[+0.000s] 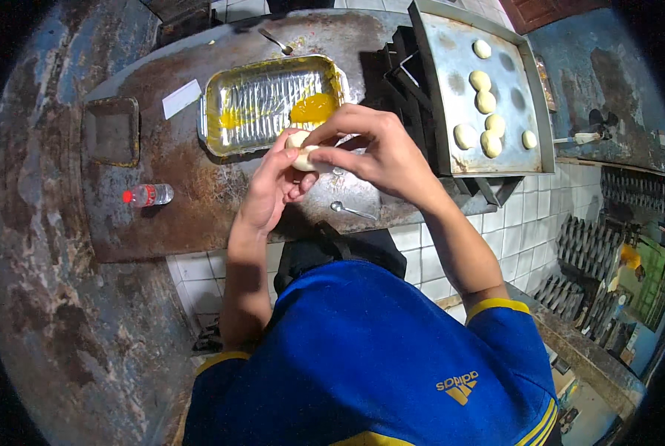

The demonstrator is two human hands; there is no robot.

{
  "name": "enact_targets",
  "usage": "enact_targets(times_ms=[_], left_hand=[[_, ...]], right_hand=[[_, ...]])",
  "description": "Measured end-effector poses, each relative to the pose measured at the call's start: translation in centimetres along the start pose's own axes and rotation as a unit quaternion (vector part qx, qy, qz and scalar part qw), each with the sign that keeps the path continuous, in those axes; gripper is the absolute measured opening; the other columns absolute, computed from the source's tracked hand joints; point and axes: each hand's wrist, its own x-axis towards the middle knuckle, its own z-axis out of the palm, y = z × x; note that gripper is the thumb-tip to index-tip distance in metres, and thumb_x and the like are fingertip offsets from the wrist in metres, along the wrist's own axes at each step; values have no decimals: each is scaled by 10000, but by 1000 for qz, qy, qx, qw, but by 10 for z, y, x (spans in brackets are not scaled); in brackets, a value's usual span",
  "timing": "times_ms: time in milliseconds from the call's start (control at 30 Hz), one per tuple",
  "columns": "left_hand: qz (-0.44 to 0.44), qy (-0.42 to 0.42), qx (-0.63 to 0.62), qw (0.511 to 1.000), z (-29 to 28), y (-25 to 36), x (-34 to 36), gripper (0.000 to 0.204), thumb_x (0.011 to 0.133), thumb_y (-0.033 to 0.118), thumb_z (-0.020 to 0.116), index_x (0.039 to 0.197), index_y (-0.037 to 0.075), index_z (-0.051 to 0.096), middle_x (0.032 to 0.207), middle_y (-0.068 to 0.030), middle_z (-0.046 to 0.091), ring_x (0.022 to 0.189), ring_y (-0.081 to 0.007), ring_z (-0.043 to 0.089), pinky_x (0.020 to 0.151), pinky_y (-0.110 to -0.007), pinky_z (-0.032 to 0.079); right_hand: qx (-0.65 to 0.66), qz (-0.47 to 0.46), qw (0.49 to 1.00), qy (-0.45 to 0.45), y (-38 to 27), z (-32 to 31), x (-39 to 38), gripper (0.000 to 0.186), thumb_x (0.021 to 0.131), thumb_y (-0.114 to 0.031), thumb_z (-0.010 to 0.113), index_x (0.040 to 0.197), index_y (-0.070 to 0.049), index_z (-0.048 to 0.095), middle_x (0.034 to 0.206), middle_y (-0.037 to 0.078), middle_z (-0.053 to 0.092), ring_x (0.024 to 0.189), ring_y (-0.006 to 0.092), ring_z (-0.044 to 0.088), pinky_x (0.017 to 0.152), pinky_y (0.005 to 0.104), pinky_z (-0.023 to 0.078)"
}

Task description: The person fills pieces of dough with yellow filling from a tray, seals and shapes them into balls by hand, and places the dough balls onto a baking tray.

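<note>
A piece of pale dough [306, 162] is held between my two hands, over the near side of the metal table. My left hand [268, 186] cups it from the left, with the fingers curled beneath. From the right, the thumb and fingers of my right hand [377, 145] pinch its upper edge. Whether anything lies inside the dough is hidden by my fingers. Just beyond my hands, a silver rectangular pan [210, 111] holds a mound of glossy yellow filling [312, 108] at its right side, with yellow smears elsewhere. A small spoon [352, 211] lies close below my right hand.
At the right, a raised metal tray [463, 82] carries several round dough balls [486, 102]. A red-capped clear bottle [148, 195] lies on its side at the left, near a dark small pan [111, 131] and a white card [181, 99]. Another spoon [276, 41] rests at the far side.
</note>
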Motion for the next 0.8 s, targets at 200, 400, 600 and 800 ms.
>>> enact_targets(times_ms=[200,400,600,800], left_hand=[[148,63,214,964,7,-6,0,350,952,239,730,1216,35,623,1050,-10,659,888,-80,623,764,-251,523],[80,79,61,992,11,-8,-8,392,939,194,689,1281,22,603,1065,-27,668,899,-103,645,779,-244,528],[-25,-22,6,999,10,-5,-7,290,1000,321,563,1126,64,611,780,-18,581,552,-46,472,434,-197,334],[-18,-7,-33,999,43,9,-8,308,1035,340,573,1214,90,566,734,-9,540,524,-34,404,424,-174,293]], right_hand=[[46,55,997,9,-13,4,-1,176,928,-97,741,1087,-29,774,1072,148,730,881,265,761,816,393,626],[-162,-75,984,-4,-21,-5,-6,626,835,-380,858,1356,-78,687,1410,184,561,1243,375,617,1039,473,527],[-85,-147,985,25,-3,7,-10,460,833,-286,872,1224,-65,773,1070,95,704,972,252,693,869,380,570],[43,-31,994,98,5,7,-27,225,975,-196,736,1110,-28,803,957,120,686,937,237,678,852,363,530]])
